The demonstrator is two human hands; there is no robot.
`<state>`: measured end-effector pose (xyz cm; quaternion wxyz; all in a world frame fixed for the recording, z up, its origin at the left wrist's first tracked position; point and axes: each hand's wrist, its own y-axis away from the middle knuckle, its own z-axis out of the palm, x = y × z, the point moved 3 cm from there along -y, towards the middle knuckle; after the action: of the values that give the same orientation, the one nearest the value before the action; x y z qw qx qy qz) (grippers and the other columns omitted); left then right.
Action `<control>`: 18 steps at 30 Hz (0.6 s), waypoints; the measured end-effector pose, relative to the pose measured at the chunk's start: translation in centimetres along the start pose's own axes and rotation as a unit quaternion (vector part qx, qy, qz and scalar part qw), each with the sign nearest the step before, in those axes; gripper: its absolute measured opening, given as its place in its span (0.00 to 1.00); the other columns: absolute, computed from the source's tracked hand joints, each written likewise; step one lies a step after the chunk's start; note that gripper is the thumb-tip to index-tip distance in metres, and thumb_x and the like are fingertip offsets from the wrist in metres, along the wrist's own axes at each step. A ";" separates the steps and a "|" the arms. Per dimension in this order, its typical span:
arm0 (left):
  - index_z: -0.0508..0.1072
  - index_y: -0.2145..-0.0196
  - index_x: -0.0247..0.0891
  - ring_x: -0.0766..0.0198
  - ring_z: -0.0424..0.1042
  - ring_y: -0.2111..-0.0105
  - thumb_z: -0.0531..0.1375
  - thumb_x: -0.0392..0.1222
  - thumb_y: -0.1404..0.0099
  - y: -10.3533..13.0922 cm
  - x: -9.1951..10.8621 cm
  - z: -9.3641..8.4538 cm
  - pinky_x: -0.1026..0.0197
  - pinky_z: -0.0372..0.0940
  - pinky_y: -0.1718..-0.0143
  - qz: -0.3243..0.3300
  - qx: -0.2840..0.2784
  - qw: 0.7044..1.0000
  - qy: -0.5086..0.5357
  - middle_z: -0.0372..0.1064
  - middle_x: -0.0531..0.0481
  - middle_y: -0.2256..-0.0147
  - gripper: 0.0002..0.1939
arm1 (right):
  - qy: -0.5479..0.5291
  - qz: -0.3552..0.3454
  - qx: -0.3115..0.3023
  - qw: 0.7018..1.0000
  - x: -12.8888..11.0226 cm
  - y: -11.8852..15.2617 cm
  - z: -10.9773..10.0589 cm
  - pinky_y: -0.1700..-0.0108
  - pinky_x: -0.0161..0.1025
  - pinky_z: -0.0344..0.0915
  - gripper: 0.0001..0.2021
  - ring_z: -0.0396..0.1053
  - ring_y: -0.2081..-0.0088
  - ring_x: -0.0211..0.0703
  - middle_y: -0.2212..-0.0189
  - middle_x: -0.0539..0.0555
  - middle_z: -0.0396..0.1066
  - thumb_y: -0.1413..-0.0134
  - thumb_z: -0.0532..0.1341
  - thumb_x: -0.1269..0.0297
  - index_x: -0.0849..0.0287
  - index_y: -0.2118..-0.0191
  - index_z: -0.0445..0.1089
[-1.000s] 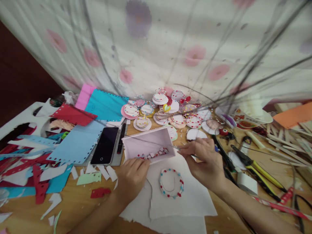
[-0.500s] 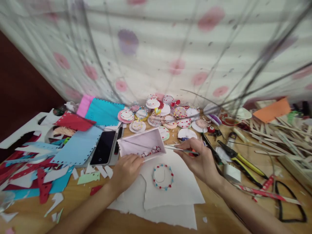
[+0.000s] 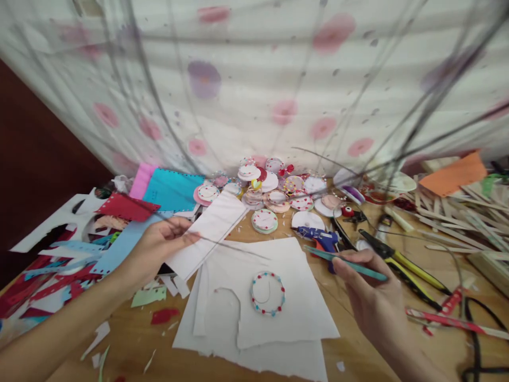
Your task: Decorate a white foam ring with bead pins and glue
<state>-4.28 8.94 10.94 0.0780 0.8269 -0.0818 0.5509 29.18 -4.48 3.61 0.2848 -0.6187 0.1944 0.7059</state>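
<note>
While the left hand (image 3: 167,239) is clamped on the white box (image 3: 210,233), thumb pressed on its near face, the right hand (image 3: 374,297) pinches the tweezers (image 3: 350,263) between thumb and fingers. Taking the ring (image 3: 282,291) as the clock's centre, with twelve toward the curtain (image 3: 254,106), the left hand sits at ten and the right hand at three. The box lies slanted between ten and eleven; its inside is hidden, and whether its lower corner touches the paper (image 3: 294,324) cannot be told. The tweezers point leftward, their tips at two, just in front of the glue gun (image 3: 324,240); whether their arms are apart is too small to tell.

The step in hand looks to be handling the box, with the tweezers at the ready and the ring flat on the paper, touched by neither hand. From this pose, the next move seems to call for a steady grip on the box and tips kept off the glue gun.

Counted: one box, one pair of tweezers, one ring, its red and blue beads too small to number surely. One glue gun is at two, one pair of pliers (image 3: 413,273) at three. At least two sheets of paper overlap beneath the ring. Discs (image 3: 264,219) crowd twelve, at least ten, many overlapping. One orange card (image 3: 453,174) lies at two, one teal card (image 3: 177,185) between ten and eleven.
</note>
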 end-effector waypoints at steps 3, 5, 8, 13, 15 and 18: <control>0.73 0.71 0.38 0.66 0.68 0.78 0.65 0.47 0.45 1.1 0.4 0.6 0.67 0.62 0.80 0.068 -0.039 0.989 -0.122 0.71 0.54 0.76 0.10 | -0.042 0.061 0.015 0.997 0.2 -0.1 -0.7 0.68 0.26 0.65 0.15 0.68 0.68 0.33 0.70 0.46 0.71 0.64 0.73 0.60 0.55 0.73 0.68; 0.74 0.70 0.40 0.65 0.71 0.74 0.63 0.44 0.42 2.0 0.0 1.6 0.65 0.65 0.74 0.163 -0.042 0.957 -0.235 0.73 0.54 0.73 0.06 | -0.048 0.068 0.015 0.996 0.3 -0.1 -1.1 0.66 0.25 0.66 0.15 0.68 0.67 0.32 0.69 0.46 0.71 0.65 0.74 0.60 0.55 0.72 0.68; 0.74 0.68 0.40 0.64 0.73 0.70 0.59 0.41 0.36 3.0 -0.6 3.1 0.62 0.67 0.66 0.326 -0.034 0.874 -0.359 0.75 0.53 0.70 0.05 | -0.019 0.056 -0.006 0.998 0.5 -0.1 -1.7 0.62 0.27 0.67 0.14 0.70 0.64 0.35 0.67 0.47 0.72 0.62 0.73 0.60 0.55 0.71 0.68; 0.74 0.67 0.36 0.61 0.73 0.70 0.53 0.35 0.32 3.1 -1.3 5.2 0.59 0.66 0.65 0.457 -0.001 0.760 -0.462 0.75 0.49 0.70 0.10 | 0.021 0.027 -0.067 0.997 0.8 0.1 -1.7 0.56 0.33 0.67 0.10 0.71 0.59 0.39 0.62 0.50 0.73 0.53 0.68 0.60 0.53 0.67 0.68; 0.73 0.66 0.36 0.62 0.73 0.70 0.53 0.35 0.32 2.7 -2.1 6.0 0.59 0.66 0.64 0.456 0.012 0.761 -0.462 0.75 0.49 0.71 0.09 | 0.037 0.019 -0.083 0.996 0.7 -0.1 -1.1 0.56 0.33 0.68 0.09 0.71 0.59 0.39 0.62 0.50 0.73 0.52 0.67 0.60 0.53 0.67 0.67; 0.72 0.65 0.36 0.62 0.73 0.70 0.54 0.36 0.32 2.3 -3.8 7.3 0.59 0.66 0.64 0.445 0.016 0.776 -0.447 0.75 0.49 0.71 0.08 | 0.079 -0.010 -0.108 0.991 0.2 -0.6 0.3 0.58 0.35 0.69 0.08 0.72 0.60 0.41 0.63 0.52 0.74 0.51 0.67 0.60 0.54 0.67 0.67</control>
<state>0.30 5.28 4.79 -0.2340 0.8528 -0.4574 0.0936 29.33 -3.82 3.52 0.2070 -0.7019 0.1326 0.6686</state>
